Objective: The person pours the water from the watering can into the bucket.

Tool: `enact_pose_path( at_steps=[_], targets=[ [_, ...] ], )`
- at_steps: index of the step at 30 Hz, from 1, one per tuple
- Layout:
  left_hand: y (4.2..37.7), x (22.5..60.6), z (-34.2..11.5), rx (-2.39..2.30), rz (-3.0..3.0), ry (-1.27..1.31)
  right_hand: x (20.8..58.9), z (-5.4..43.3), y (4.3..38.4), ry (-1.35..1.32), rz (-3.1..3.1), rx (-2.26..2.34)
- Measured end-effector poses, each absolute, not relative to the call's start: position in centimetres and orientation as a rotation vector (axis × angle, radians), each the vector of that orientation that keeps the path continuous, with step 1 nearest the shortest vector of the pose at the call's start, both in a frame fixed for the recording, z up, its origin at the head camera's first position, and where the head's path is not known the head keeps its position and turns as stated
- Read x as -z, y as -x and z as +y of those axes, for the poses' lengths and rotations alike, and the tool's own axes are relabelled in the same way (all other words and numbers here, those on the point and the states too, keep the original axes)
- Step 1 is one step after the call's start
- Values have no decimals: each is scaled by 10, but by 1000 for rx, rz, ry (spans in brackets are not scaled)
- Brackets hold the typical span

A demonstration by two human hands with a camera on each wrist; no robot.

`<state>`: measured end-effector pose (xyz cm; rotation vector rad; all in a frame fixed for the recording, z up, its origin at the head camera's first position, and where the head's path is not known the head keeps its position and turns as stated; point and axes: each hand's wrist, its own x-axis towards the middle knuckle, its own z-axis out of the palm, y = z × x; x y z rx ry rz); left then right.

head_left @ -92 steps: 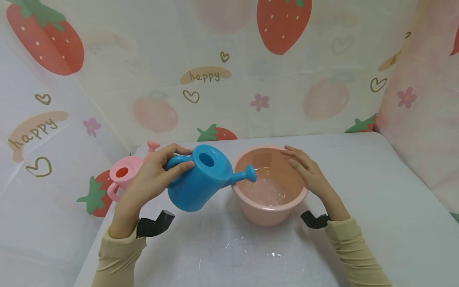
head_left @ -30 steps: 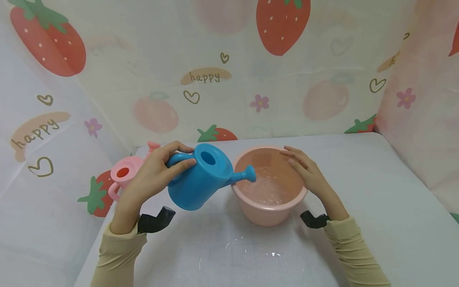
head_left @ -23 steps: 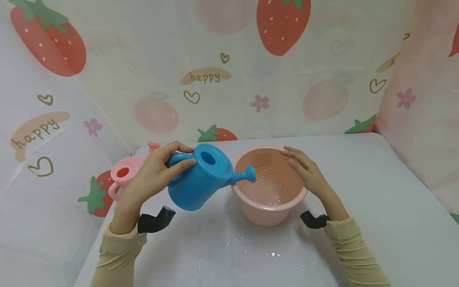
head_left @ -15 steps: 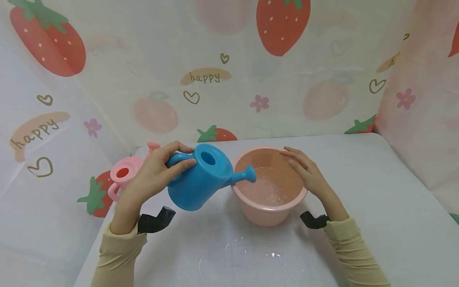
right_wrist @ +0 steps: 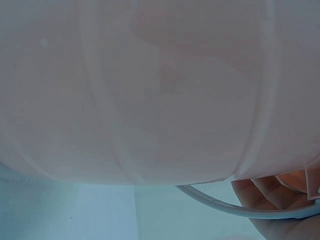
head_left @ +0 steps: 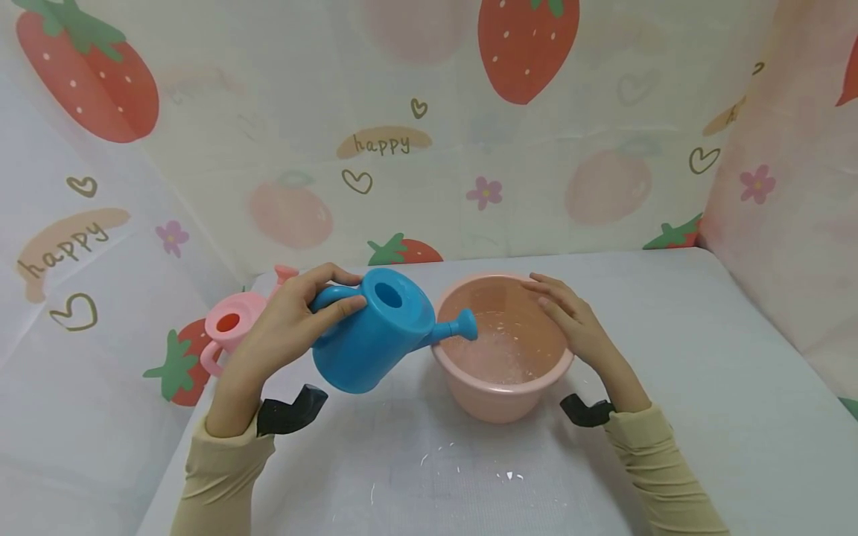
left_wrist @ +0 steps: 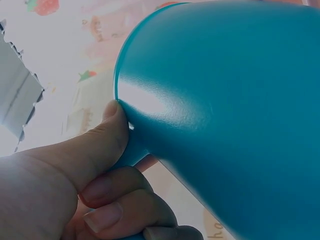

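Observation:
In the head view my left hand grips the handle of a blue watering can. The can is tilted to the right, its sprinkler head over the near left part of a pink basin. Water with bright ripples and specks lies in the basin. From the left wrist camera, the thumb presses at the can's edge and the fingers curl round the handle. My right hand holds the basin's right rim. Part of a pale hoop handle shows beside its fingers in the right wrist view.
A pink watering can with a red opening stands at the left, partly behind my left forearm. Wet drops glisten on the white tabletop in front of the basin. Strawberry-print sheets wall the back and sides.
Since the earliest frame, my left hand and the blue watering can have shifted very slightly. The ripples on the water differ from frame to frame. The right hand stays on the basin's rim.

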<state>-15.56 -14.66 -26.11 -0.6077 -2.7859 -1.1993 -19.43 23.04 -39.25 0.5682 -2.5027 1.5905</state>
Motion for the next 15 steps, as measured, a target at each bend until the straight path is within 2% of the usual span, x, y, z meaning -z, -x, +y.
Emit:
enact_pose_path(
  at_steps=[15],
  targets=[
    [155,261,-147,1183,-2799,600,394,231,195,-581,-2491,-1581]
  ],
)
